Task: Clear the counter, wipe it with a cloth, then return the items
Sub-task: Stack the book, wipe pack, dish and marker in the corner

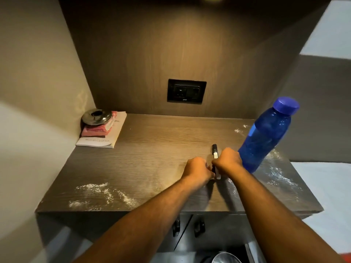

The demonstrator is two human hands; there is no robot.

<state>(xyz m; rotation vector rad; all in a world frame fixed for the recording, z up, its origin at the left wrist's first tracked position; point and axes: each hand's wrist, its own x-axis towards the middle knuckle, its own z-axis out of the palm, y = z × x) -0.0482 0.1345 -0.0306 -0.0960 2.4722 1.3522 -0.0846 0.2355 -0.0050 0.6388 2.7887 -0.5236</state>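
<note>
Two sets of curled fingers meet on a marker (215, 160): the right hand (227, 160) grips its barrel, and the left hand (197, 172) pinches its near end. The marker sits low over the dusty counter (144, 160), just left of a blue bottle (266, 133). Books (106, 133) under a metal lid (96, 116) lie in the far left corner.

On my feed there's a black rectangular wall socket plate (186, 91) set in the brown wood-grain back panel (171, 54). Down below I can see two black cabinet door handles (199, 228) and a shiny round steel bin (226, 258).
</note>
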